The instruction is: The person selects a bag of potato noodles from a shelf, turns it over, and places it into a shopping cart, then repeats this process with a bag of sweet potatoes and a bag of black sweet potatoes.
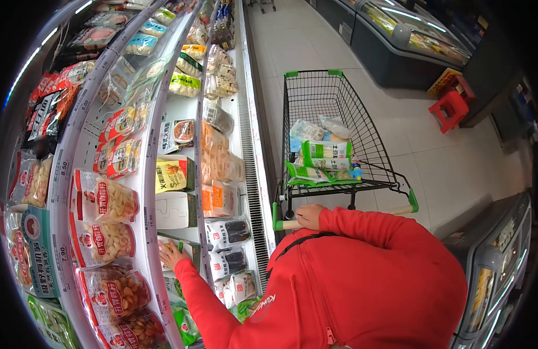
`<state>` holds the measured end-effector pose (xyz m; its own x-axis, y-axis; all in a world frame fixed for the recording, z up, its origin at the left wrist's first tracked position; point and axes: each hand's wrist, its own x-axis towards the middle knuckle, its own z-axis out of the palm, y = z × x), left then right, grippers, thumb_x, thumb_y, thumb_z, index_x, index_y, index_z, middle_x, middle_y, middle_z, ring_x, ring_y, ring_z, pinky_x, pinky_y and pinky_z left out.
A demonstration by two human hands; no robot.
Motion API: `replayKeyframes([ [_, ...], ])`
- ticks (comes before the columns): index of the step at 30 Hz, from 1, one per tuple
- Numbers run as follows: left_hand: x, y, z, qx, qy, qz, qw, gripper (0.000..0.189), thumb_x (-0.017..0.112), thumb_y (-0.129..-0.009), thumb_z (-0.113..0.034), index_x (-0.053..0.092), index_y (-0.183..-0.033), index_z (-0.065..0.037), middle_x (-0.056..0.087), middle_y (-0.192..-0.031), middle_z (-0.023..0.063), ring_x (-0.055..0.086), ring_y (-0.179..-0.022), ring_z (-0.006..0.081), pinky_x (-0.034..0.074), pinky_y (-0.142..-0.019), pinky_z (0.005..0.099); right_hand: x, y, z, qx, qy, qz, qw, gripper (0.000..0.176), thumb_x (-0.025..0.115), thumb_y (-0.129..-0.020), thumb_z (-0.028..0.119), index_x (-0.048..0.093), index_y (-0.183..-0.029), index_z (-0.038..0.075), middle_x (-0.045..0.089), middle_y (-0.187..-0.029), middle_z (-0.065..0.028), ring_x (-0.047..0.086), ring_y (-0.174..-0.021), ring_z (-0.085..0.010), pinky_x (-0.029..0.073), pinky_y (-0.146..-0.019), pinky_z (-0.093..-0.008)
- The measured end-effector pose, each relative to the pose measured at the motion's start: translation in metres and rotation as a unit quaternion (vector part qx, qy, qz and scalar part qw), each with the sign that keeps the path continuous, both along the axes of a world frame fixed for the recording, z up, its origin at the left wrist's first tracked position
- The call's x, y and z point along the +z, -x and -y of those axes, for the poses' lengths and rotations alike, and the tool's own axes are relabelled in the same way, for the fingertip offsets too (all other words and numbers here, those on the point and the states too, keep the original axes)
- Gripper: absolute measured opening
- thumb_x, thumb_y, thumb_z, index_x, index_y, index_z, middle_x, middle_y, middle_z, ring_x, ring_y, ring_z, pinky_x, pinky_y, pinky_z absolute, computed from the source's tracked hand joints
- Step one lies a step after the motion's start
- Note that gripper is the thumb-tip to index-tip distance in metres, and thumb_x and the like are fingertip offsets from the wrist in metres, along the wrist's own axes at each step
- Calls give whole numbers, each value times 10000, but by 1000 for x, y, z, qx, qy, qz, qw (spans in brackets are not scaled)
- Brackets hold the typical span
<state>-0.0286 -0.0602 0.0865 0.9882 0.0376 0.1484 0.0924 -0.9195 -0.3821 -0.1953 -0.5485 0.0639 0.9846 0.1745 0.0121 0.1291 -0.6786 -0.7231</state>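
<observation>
My left hand (pixel 172 255) reaches into the refrigerated shelf on the left, fingers spread against a box (pixel 191 251) that it partly covers. Just beyond it on that shelf are a pale carton (pixel 173 210) and a yellow-fronted box (pixel 172 175). My right hand (pixel 309 217) is curled around the cream handle (pixel 291 225) of a black wire shopping cart (pixel 370 145) with green corners. In the cart lie green-and-white food packets (pixel 327 152), a clear bag (pixel 307 130) and a whitish package (pixel 335 126).
Bags with red labels (pixel 109 244) line the shelf nearer the left. Packs of dark food (pixel 228 231) sit on the lower shelf by a vent grille (pixel 252 168). Chest freezers (pixel 391 58) stand at the far right, with a red stool (pixel 449 109) beside them.
</observation>
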Motion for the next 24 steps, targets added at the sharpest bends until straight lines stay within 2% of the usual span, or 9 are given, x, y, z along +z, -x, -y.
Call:
replayKeyframes([
  [6, -27, -9, -21, 32, -47, 2, 998, 556, 451, -917, -354, 281, -1441, -280, 23, -1545, 88, 85, -1395, 360, 43, -1132, 466, 5, 3, -1, -47, -29, -16, 998, 221, 492, -857, 196, 562, -986, 31, 631, -865, -168, 606, -793, -359, 482, -720, -443],
  [7, -29, -14, -21, 64, -74, -32, 995, 917, 655, -686, -586, 245, -1451, -291, -75, -1539, 114, -83, -1403, 363, -9, -1133, 466, 8, 4, 0, -52, -32, -30, 998, 225, 494, -858, 197, 562, -994, 30, 633, -861, -168, 609, -796, -356, 484, -724, -438],
  [9, -30, -15, -17, 67, -65, -22, 995, 1099, 712, -552, -647, 203, -1461, -297, -92, -1535, 129, -95, -1402, 361, -25, -1130, 475, 10, 6, -1, -63, -53, -40, 996, 234, 498, -860, 198, 562, -1008, 28, 637, -858, -167, 613, -796, -350, 487, -728, -429],
  [12, 28, 3, 35, 101, -12, -72, 992, 655, 595, -794, -300, 368, -1406, -247, 4, -1542, 117, 80, -1388, 398, 72, -1128, 489, 13, 8, 2, -103, -101, -14, 989, 259, 507, -864, 243, 578, -1019, 48, 642, -827, -153, 612, -786, -348, 479, -718, -422],
  [15, -20, -12, -10, -5, 27, 55, 998, 465, 602, -789, -235, 562, -1250, -193, 96, -1528, 146, 143, -1369, 419, 139, -1112, 503, 20, 14, 7, -125, -142, 10, 982, 260, 513, -866, 209, 575, -1047, 32, 643, -836, -149, 618, -785, -333, 483, -716, -408],
  [16, -26, -12, -16, -51, 76, 119, 989, 313, 597, -796, -225, 652, -1091, -136, 247, -1477, 170, 228, -1336, 424, 191, -1082, 532, 15, 14, 10, -127, -137, 38, 982, 258, 518, -864, 191, 573, -1056, 28, 638, -822, -144, 616, -773, -327, 484, -707, -401],
  [21, -62, -3, -11, -154, 296, 141, 932, 253, 545, -867, -259, 631, -1001, -62, 576, -1167, 183, 525, -1097, 384, 431, -894, 458, 31, -3, 30, -204, -177, 52, 961, 226, 528, -865, 183, 613, -1008, 29, 663, -826, -124, 646, -760, -259, 502, -695, -348],
  [23, -17, 24, 39, -2, 240, -99, 966, 242, 531, -886, -294, 575, -927, -59, 635, -999, 170, 596, -936, 384, 474, -770, 448, 22, -26, 45, -227, -238, 1, 944, 226, 527, -866, 193, 624, -996, 36, 675, -835, -122, 653, -770, -241, 504, -703, -325],
  [24, -20, 22, 42, 26, 245, -95, 964, 236, 532, -886, -297, 557, -923, -66, 638, -975, 168, 601, -914, 384, 471, -757, 460, 20, -36, 52, -233, -210, -7, 950, 236, 526, -863, 216, 630, -981, 41, 673, -825, -126, 651, -764, -247, 503, -701, -330],
])
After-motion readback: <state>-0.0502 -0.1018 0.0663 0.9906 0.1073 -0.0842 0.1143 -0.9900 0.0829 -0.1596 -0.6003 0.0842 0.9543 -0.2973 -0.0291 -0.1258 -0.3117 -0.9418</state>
